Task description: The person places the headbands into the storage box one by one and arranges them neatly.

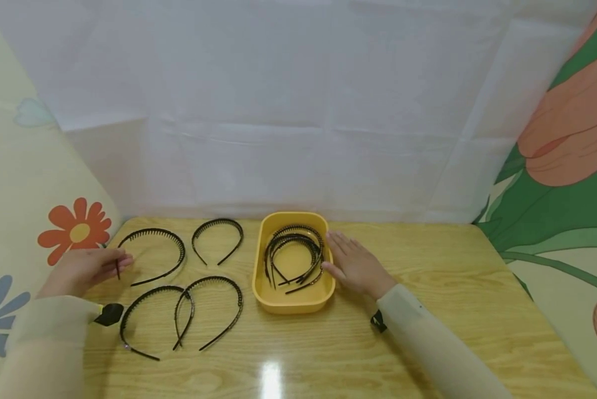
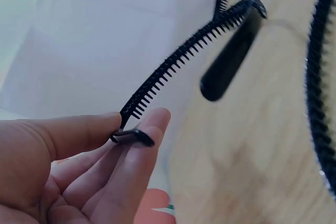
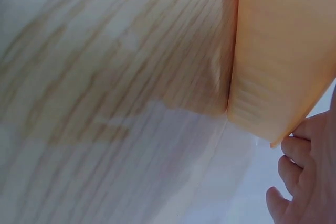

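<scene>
My left hand (image 1: 81,271) pinches one end of a black toothed headband (image 2: 163,72) between thumb and fingers, at the far left of the table. Its arch stands out to the right of the hand in the head view. Beside it lies another headband (image 1: 218,221), and in front are two overlapping headbands, a left one (image 1: 123,324) and a right one (image 1: 239,299). A yellow tub (image 1: 293,308) holds several dark headbands (image 1: 320,252) heaped together. With fairly straight fingers, my right hand (image 1: 359,267) rests against the tub's right side at the rim.
The wood-grain table (image 1: 428,277) runs to both sides of the tub. Behind it hangs a white cloth (image 1: 298,138). Flower-printed cloths flank the table, left (image 1: 19,177) and right (image 1: 567,221). A dark strap piece (image 1: 110,314) sticks out by the left wrist.
</scene>
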Demonstrator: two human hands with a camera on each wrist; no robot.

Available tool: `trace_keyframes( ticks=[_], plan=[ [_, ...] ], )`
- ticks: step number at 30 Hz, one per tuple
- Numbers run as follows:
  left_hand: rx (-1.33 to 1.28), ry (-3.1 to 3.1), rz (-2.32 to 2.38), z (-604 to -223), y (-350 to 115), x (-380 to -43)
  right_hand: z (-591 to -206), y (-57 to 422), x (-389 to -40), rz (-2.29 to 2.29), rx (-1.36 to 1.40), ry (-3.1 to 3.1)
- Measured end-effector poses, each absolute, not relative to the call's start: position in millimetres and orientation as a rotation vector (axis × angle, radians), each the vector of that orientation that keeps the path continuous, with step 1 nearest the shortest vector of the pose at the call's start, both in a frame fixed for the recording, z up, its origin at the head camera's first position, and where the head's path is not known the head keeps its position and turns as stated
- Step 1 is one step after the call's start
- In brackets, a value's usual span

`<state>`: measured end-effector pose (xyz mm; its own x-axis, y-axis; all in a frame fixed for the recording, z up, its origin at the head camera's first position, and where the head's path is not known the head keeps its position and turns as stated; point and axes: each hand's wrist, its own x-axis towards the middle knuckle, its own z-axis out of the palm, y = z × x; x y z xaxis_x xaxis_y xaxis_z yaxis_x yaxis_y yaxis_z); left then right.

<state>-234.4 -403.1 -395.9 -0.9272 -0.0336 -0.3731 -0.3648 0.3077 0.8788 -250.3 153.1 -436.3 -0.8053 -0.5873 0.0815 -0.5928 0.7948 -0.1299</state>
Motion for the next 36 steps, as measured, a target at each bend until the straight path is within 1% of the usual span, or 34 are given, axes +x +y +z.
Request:
trace_keyframes(
  ticks=[7,10,21,30,36],
  plan=[
    [-0.286,1.965,2.074,-386,-390,-231,-437,154,-250,0.226,0.962,-2.942],
    [-0.220,1.947,2.119,-383,-381,-230,-437,154,-250,0.218,0.966,-2.938],
    [-0.142,1.817,2.308,-381,-344,-226,-437,152,-251,0.187,0.972,-2.929],
    [-0.027,1.808,2.326,-382,-312,-221,-439,153,-250,0.174,0.979,-2.909],
    [-0.033,1.792,2.344,-382,-293,-221,-438,152,-250,0.169,0.970,-2.908]
  ],
)
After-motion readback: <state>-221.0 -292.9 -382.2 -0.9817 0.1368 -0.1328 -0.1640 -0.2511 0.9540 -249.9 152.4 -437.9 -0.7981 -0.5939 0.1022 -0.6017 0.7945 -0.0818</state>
